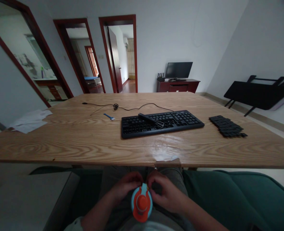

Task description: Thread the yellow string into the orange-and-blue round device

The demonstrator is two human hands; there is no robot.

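Low over the lap is a drinking bottle with an orange and light-blue lid (pixel 142 203), seen from above. My left hand (pixel 127 185) is curled just beyond the lid on its left side. My right hand (pixel 162 191) is curled at the right side, thumb and forefinger pinched close to the light-blue tab. What the fingers of either hand hold is too small and dim to make out. Ahead on the table lies a black keyboard (pixel 146 130), with some keys apparently off. A keycap puller (pixel 148 118) with wire loops rests across it.
Black keycaps (pixel 227 126) lie grouped at the right. Left of the keyboard are a small blue brush (pixel 108 116) and the keyboard's black cable (pixel 132 108). White paper or cloth (pixel 30 120) sits at the far left. The wooden table's front edge (pixel 84 163) runs beyond my hands.
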